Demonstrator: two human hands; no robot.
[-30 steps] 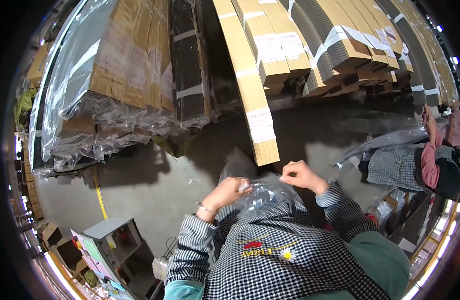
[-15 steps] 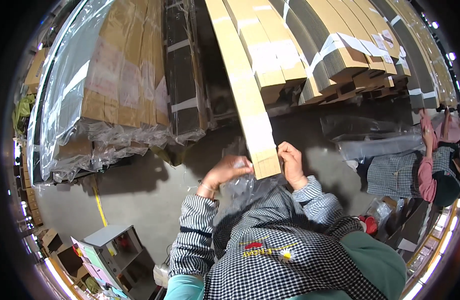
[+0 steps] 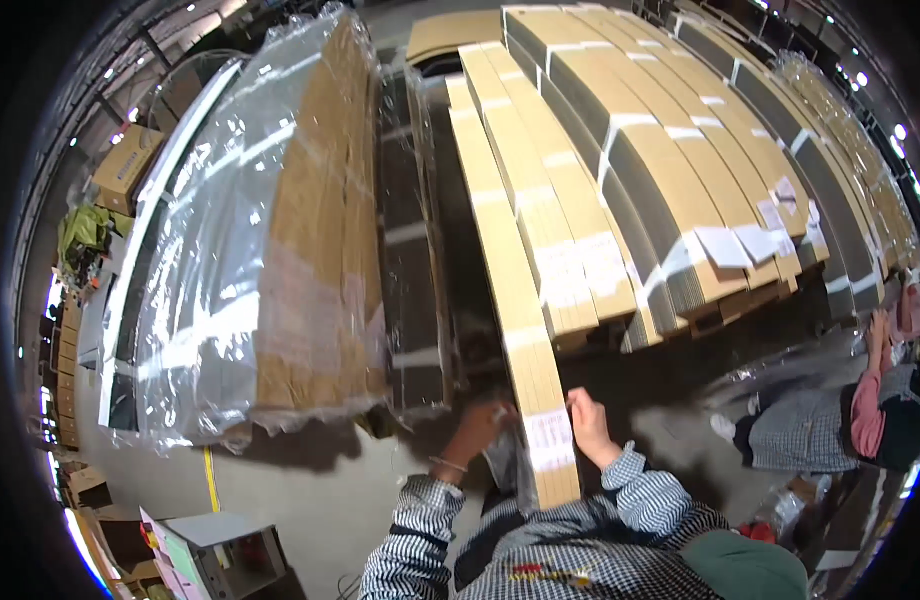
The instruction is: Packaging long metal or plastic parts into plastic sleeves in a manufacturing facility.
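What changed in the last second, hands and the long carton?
Both hands rose from the crinkled clear plastic at the chest to the long flat carton. Left hand now at its left edge, right hand at its right, flanking the white label. Wrapped pallet stacks unchanged.

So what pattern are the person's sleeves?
Black-and-white check on both sleeves, clearest in the head view.

Checked black-and-white sleeves (image 3: 420,520) (left wristband (image 3: 447,463)).

Left hand (image 3: 477,428) fingertips tucked behind crinkled clear plastic wrap (image 3: 503,462), grip unreadable, right hand (image 3: 588,425) palm pressed out of sight against the long cardboard pack (image 3: 528,330) (label print too blurred), co-worker (image 3: 850,425) cut off at the right rim
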